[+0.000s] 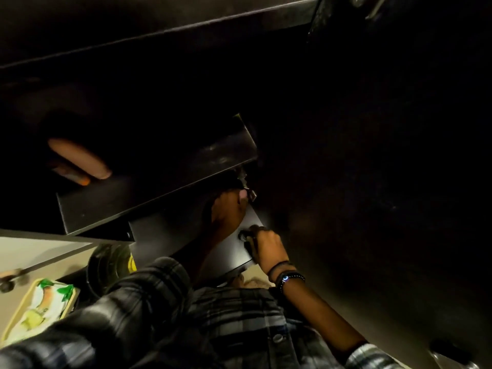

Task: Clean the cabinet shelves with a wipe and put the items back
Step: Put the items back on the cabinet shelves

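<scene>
right hand [266, 242] clamped on the knob [243, 236] of a dark cabinet drawer [229, 251], pulled open. left hand [226, 209] reaching inside under the drawer above; grip impossible to tell. no wipe visible.

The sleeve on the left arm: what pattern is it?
Dark plaid, grey and black checks, on the left sleeve; seen in the head view, the only one.

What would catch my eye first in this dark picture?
Probably the right hand at centre, gripping the round knob on a dark cabinet door, with a glowing wristband just below. At lower left, a bright green-and-yellow packet stands out against the gloom.
</scene>
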